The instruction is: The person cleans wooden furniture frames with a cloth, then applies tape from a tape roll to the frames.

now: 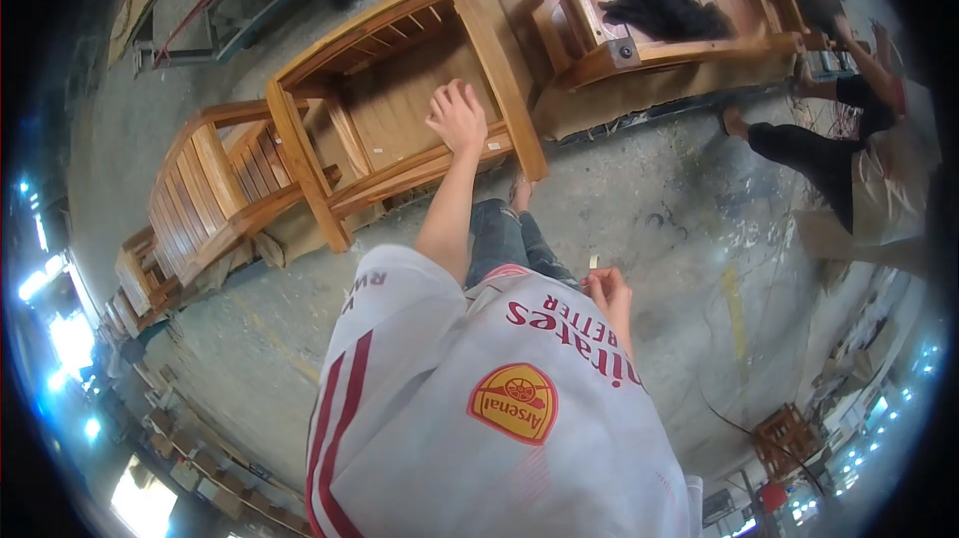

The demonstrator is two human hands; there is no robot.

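My left hand reaches out over a wooden chair frame. Its fingers are loosely bent and a little apart, with nothing seen in them. Below it in view runs the frame's near rail, which my wrist overlaps. The frame has tall side posts, slats at the far side and a brown sheet showing through its middle. Close to my waist, my right hand is closed in a pinch on a small pale strip, mostly hidden by the fingers.
At the left stands a slatted wooden chair. A wooden bench with a black cloth on it stands at the upper right. Another person is at the far right, on the concrete floor.
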